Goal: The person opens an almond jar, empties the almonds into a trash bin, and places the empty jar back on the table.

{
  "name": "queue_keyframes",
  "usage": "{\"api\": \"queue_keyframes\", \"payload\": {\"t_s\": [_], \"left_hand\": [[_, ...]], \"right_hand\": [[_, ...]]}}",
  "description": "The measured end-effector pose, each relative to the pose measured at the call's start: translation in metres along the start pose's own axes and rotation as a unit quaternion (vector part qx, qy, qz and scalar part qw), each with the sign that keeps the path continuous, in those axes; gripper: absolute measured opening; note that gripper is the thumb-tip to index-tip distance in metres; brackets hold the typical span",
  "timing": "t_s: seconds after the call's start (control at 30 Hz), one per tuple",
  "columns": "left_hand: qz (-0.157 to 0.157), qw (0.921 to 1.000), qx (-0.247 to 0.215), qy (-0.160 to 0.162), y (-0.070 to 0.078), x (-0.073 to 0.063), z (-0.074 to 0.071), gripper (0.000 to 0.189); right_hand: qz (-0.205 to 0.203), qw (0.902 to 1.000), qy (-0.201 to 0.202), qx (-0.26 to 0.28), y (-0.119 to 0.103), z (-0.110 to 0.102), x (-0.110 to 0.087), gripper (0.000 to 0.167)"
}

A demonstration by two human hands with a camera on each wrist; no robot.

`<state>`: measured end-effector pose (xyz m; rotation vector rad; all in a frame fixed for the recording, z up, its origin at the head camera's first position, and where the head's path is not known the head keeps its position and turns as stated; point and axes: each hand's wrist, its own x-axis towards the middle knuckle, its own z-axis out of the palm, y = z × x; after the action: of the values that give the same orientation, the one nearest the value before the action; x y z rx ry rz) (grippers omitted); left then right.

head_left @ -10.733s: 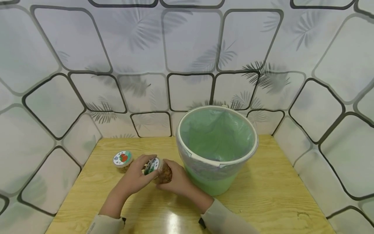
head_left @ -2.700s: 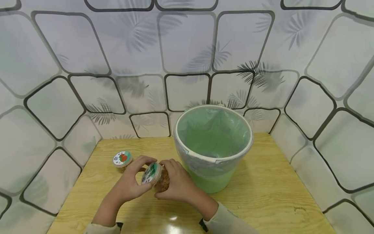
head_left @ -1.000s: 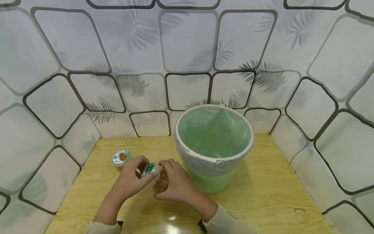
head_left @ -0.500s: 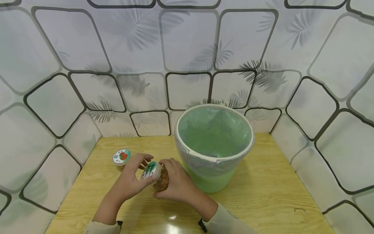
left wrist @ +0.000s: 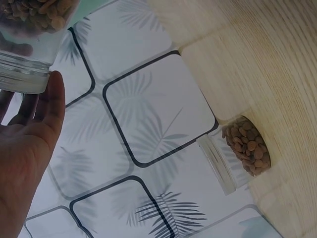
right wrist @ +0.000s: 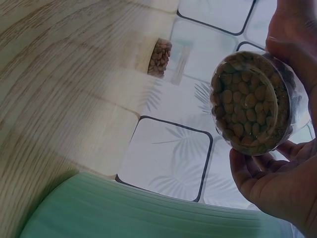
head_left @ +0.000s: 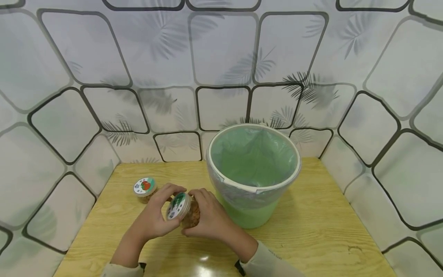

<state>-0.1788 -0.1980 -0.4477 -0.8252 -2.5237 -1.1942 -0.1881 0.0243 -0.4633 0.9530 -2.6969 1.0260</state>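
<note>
Fingers curled, left hand (head_left: 154, 216) gripped the jar lid (head_left: 177, 206), right hand (head_left: 210, 215) the jar body (head_left: 192, 215). At its ten o'clock stood a second jar (head_left: 145, 187), at two a bucket (head_left: 254, 214)

Glare on table (head_left: 325, 223), dim wrist views

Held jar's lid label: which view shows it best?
The head view: the label mostly faces that camera. The left wrist view shows only the lid edge-on; the right wrist view shows the jar's base, label hidden.
</note>
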Motion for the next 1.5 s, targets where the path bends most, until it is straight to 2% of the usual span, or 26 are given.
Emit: {"api": "queue_keyframes", "payload": {"t_s": [0.23, 0.47, 1.23, 1.37, 1.5], "left_hand": [[0.002, 0.9998, 0.008, 0.019, -0.0043, 0.0011, 0.0015, 0.053], [-0.026, 0.9989, 0.017, 0.035, -0.0038, 0.0024, 0.0035, 0.047], [-0.077, 0.9935, 0.057, 0.061, -0.0001, 0.0049, 0.0075, 0.032], [-0.074, 0.9934, 0.064, 0.061, -0.0003, 0.0044, 0.0080, 0.035], [-0.060, 0.9957, 0.047, 0.052, -0.0005, 0.0032, 0.0085, 0.042]], "right_hand": [[0.000, 1.0000, 0.004, -0.001, 0.0009, 0.0018, -0.0002, 0.096], [0.003, 1.0000, 0.007, 0.001, 0.0003, 0.0007, -0.0005, 0.096], [0.014, 0.9999, 0.004, 0.008, -0.0010, -0.0002, -0.0018, 0.094], [0.012, 0.9999, 0.005, 0.008, -0.0007, -0.0002, -0.0020, 0.095], [0.010, 0.9999, 0.002, 0.005, 0.0002, 0.0005, -0.0025, 0.096]]}}
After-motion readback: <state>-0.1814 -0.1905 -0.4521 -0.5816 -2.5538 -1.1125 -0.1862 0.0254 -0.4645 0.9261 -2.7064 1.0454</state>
